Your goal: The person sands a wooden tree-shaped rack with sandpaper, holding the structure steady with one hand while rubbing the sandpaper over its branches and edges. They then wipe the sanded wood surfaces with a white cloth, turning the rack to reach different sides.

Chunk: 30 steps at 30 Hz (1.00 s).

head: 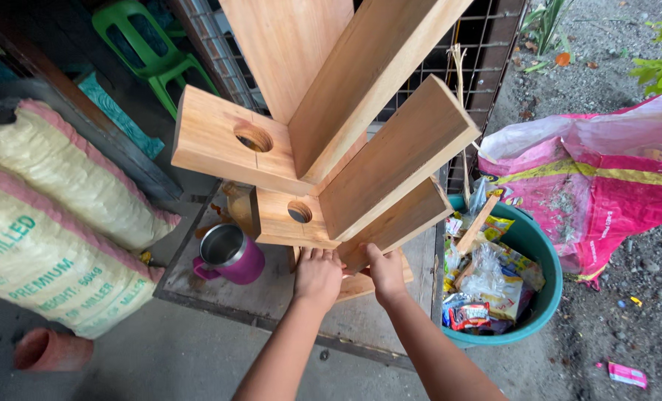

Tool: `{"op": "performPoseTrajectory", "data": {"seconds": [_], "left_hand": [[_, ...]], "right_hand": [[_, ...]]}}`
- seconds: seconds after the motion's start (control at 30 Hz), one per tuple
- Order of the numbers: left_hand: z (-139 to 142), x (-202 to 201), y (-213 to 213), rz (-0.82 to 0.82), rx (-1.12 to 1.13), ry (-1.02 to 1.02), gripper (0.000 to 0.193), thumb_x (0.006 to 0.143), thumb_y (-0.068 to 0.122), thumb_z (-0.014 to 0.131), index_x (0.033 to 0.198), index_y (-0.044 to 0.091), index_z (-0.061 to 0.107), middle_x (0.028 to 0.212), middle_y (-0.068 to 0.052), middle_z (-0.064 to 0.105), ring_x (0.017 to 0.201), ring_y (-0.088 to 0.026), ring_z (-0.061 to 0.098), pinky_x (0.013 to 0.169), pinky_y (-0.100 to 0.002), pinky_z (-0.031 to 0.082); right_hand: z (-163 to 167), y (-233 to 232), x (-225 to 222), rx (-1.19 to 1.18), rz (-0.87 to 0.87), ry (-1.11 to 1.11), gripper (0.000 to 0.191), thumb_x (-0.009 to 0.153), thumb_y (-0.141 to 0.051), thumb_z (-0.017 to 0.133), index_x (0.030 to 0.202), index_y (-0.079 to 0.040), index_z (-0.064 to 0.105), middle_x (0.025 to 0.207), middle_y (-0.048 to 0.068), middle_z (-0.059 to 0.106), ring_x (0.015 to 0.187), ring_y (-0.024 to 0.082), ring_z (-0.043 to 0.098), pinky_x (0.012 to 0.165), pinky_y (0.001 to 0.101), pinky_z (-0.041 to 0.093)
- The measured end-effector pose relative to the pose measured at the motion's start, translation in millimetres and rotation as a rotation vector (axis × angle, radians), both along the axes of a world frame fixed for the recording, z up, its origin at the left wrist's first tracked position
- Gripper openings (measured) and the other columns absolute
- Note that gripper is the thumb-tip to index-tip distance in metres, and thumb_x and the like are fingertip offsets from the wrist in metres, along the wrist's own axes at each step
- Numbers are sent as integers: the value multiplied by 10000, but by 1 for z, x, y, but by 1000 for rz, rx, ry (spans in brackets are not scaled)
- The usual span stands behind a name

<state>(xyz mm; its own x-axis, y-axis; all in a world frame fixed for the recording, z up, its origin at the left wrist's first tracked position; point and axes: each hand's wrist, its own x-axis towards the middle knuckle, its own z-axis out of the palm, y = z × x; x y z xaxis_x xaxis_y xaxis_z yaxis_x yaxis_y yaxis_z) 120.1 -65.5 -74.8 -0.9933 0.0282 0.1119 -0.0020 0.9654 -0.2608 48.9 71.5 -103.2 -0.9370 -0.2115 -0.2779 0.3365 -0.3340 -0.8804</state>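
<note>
Seemingly to steady it, both hands grip the foot of a tall wooden rack [323, 141] standing on a low counter [271, 293]. Left hand [317, 276] curls on the base; right hand [385, 273] clasps under the lowest board. Its long axis runs upright toward the camera; holed shelves point left, slanted boards right. A purple mug [231, 255] sits just left, a green bin [528, 245] to the right.

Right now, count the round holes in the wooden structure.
2. One hole is in the upper left board; the other hole is in the lower board, above the left hand. More may be hidden behind the boards.
</note>
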Motion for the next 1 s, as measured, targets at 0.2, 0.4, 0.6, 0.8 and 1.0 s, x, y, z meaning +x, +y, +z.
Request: {"op": "performPoseTrajectory", "data": {"seconds": [0.2, 0.4, 0.6, 0.8, 1.0], "left_hand": [[5, -3, 6, 103, 17, -160, 651, 986, 466, 447, 1425, -1, 557, 1512, -152, 526, 1470, -311, 371, 1187, -537, 160], [8, -2, 6, -21, 24, -52, 585, 962, 443, 470, 1330, 10, 611, 1436, -124, 563, 1401, -296, 399, 1183, -542, 163], [4, -8, 11, 206, 93, -281, 461, 1111, 339, 400, 1364, 55, 660, 1370, -149, 689, 1335, -287, 568, 1224, -493, 294], [3, 4, 8, -1, 43, 51, 614, 940, 465, 457, 1330, 14, 604, 1440, -145, 578, 1437, -309, 414, 1145, -582, 223], [2, 1, 9, 103, 10, -87, 562, 1010, 405, 449, 1404, 23, 573, 1477, -115, 555, 1454, -298, 392, 1209, -556, 170]], "right_hand": [[1, 3, -1, 65, 34, -8, 345, 906, -199, 617, 1171, 19, 658, 1106, 145, 721, 978, 238, 721, 781, 429, 654], [4, 4, 0, 47, 62, 10, 343, 903, -196, 616, 1171, 14, 656, 1102, 135, 725, 967, 273, 734, 778, 422, 651], [8, 9, 0, 27, 70, 5, 340, 903, -196, 614, 1162, 20, 658, 1077, 150, 726, 951, 267, 735, 757, 432, 651], [11, 5, 2, 72, 46, 5, 339, 901, -206, 616, 1153, 18, 650, 1094, 139, 723, 970, 254, 732, 747, 425, 657], [10, 5, 3, 83, 79, 31, 352, 909, -225, 598, 1148, 22, 672, 1106, 138, 726, 980, 245, 726, 745, 428, 650]]}}
